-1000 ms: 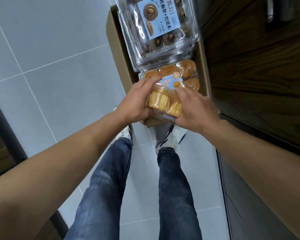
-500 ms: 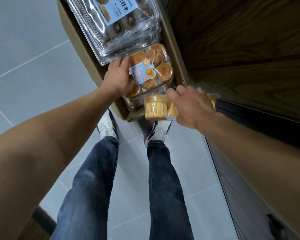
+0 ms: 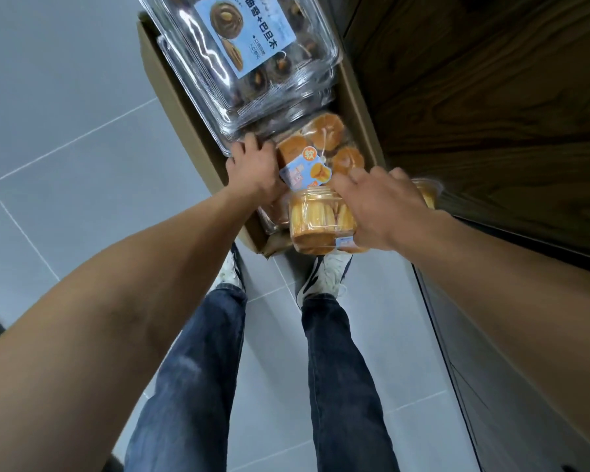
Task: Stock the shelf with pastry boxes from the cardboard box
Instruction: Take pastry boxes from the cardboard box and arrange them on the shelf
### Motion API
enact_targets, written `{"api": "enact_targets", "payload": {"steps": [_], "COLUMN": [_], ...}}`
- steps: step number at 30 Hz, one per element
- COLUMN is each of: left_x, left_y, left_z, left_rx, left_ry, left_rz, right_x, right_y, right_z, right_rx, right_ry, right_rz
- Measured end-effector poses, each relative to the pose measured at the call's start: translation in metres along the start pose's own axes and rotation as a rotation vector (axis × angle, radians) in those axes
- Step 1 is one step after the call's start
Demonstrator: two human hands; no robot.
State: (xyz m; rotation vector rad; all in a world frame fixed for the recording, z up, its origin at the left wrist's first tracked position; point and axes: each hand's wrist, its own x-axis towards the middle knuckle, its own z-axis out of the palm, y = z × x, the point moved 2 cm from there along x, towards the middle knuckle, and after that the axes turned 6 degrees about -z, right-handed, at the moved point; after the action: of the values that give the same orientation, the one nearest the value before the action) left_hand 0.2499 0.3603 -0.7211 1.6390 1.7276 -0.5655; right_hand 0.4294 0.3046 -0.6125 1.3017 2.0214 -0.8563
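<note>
The right hand grips a pastry box, lifted at the near end of the cardboard box. The left hand curls on another inside. Light, crushable, slick plastic: hold by its rigid rim.

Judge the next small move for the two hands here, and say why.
Probably the left hand should close on the round-cake box and lift it from the cardboard box. The right hand already grips the small pastry box, while the left only rests on the other box's edge.
</note>
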Motion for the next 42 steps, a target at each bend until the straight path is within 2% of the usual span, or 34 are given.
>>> {"api": "enact_targets", "payload": {"steps": [4,8,10,15,17,21,26,30,36,42], "left_x": [-0.008,-0.021,-0.023,-0.010,-0.009,-0.028,-0.079,-0.139,-0.236,-0.347], "left_y": [-0.007,-0.011,-0.009,-0.006,-0.002,0.002,-0.011,-0.019,-0.034,-0.044], "left_z": [0.010,0.015,0.014,0.013,0.016,0.002,-0.037,-0.096,-0.191,-0.263], "left_rx": [-0.165,-0.287,-0.330,-0.120,-0.040,-0.149,-0.125,-0.052,0.073,0.167], "left_ry": [-0.024,-0.022,-0.038,-0.062,-0.074,-0.085,0.006,0.117,0.290,0.382], "left_rz": [-0.004,0.194,0.238,0.125,0.150,0.193,0.239,0.263,0.356,0.494], "right_x": [-0.001,-0.006,-0.007,-0.007,-0.006,-0.017,-0.057,-0.105,-0.209,-0.319], "right_y": [-0.006,-0.003,-0.002,-0.001,0.000,-0.002,-0.025,-0.059,-0.125,-0.192], "right_z": [0.001,0.005,0.006,0.007,0.007,0.010,0.006,-0.022,-0.070,-0.090], "right_rx": [-0.071,-0.080,-0.055,0.001,0.008,-0.008,-0.005,0.053,0.167,0.219], "right_ry": [0.030,0.041,0.040,0.029,0.034,0.065,0.132,0.196,0.337,0.528], "right_rz": [-0.055,-0.043,-0.029,-0.018,-0.017,-0.014,0.064,0.176,0.359,0.523]}}
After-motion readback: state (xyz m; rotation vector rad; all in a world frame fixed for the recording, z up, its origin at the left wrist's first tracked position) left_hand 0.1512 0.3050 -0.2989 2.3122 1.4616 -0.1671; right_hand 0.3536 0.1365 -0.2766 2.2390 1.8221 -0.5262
